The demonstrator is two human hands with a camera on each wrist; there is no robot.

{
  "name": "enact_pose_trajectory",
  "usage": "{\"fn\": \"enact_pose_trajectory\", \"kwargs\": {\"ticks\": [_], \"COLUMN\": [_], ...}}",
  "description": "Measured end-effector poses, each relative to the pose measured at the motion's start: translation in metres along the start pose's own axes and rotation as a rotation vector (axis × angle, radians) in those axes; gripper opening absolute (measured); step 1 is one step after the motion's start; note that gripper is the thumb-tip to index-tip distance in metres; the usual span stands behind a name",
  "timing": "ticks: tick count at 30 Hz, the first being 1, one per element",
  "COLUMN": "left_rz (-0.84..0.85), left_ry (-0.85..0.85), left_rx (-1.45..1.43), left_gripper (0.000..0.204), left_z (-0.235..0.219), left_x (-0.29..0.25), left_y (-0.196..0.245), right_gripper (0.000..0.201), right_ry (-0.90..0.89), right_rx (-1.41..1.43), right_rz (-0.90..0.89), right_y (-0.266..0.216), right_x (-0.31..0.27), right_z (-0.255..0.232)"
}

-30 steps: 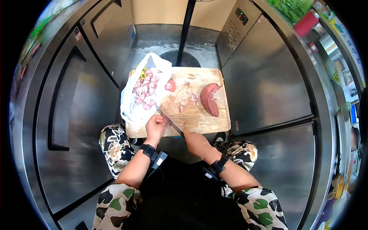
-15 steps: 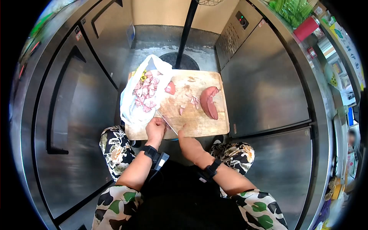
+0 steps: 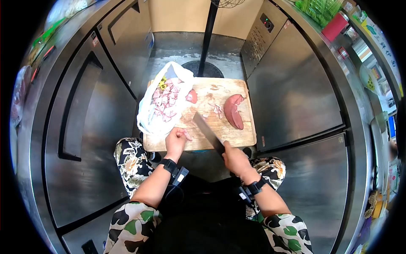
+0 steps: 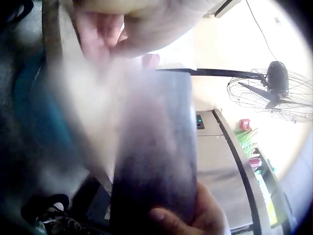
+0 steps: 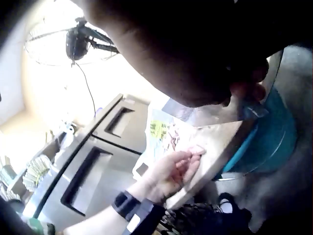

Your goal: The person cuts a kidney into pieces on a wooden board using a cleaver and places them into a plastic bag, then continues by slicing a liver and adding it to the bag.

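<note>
In the head view the right hand grips a cleaver, its blade slanting over the front of the wooden board. The left hand pinches a small pink meat piece at the board's front edge; the right wrist view shows this piece at the fingertips. A white plastic bag with several cut pieces lies at the board's left. A larger curved piece lies at the right, small scraps beside it, and a pink chunk touches the bag.
Steel cabinets stand on both sides. Behind the board a black pole rises from a round base, with a fan on it. A teal tub sits under the board. The person's knees flank the board's front corners.
The right hand has moved right with the cleaver, whose blade has come away from the left hand and turned its flat side up. The pink piece at the left fingers now shows.
</note>
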State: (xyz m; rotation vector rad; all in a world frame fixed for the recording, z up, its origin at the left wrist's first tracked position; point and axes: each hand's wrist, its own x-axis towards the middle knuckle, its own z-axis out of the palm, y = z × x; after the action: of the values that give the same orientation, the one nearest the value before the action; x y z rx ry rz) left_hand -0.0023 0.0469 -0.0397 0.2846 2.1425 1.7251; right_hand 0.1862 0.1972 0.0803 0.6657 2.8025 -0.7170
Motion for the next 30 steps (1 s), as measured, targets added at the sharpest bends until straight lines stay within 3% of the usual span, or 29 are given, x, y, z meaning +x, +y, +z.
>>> {"fn": "enact_pose_trajectory", "kwargs": {"ticks": [2,6,8,9,12,16,18,20,24,26,29,30], "left_rz": [0.054,0.162,0.205,0.35,0.484,0.511,0.522,0.514,0.622,0.296,-0.134,-0.203], "left_ry": [0.005,0.004,-0.003,0.06,-0.007,-0.078,-0.082,-0.094,-0.131,-0.284,-0.415,-0.431], "left_rx": [-0.046,0.053,0.179,0.397,0.742,0.993,0.973,0.927,0.638,0.367,0.053,-0.031], "left_gripper": [0.011,0.013,0.013,0.013,0.018,0.023,0.019,0.015,0.014,0.014,0.013,0.013], "left_z": [0.002,0.007,0.013,0.017,0.041,0.063,0.069,0.068,0.059,0.051,0.044,0.042], "left_x": [0.001,0.004,0.003,0.007,0.007,0.02,0.023,0.023,0.031,0.03,0.009,0.006], "left_y": [-0.006,-0.002,0.021,0.026,0.067,0.072,0.073,0.072,0.054,0.047,0.08,0.084], "right_gripper": [0.036,0.039,0.038,0.038,0.036,0.039,0.042,0.045,0.045,0.042,0.035,0.035], "right_ry": [0.158,0.277,0.227,0.189,0.119,0.091,0.087,0.238,0.255,0.264,0.194,0.184], "right_rx": [0.054,0.291,0.439,0.543,0.78,0.923,0.925,0.839,0.908,0.983,1.159,1.178], "right_rz": [-0.025,-0.081,-0.052,-0.032,-0.002,0.007,0.015,-0.087,-0.058,-0.028,0.058,0.066], "right_y": [0.012,0.035,0.053,0.054,0.06,0.049,0.047,0.055,0.055,0.055,0.048,0.048], "right_x": [0.0,0.021,0.037,0.041,0.045,0.047,0.048,0.057,0.064,0.064,0.054,0.054], "right_z": [-0.003,-0.011,-0.001,-0.001,-0.002,-0.017,-0.025,-0.01,-0.013,-0.008,-0.024,-0.024]}}
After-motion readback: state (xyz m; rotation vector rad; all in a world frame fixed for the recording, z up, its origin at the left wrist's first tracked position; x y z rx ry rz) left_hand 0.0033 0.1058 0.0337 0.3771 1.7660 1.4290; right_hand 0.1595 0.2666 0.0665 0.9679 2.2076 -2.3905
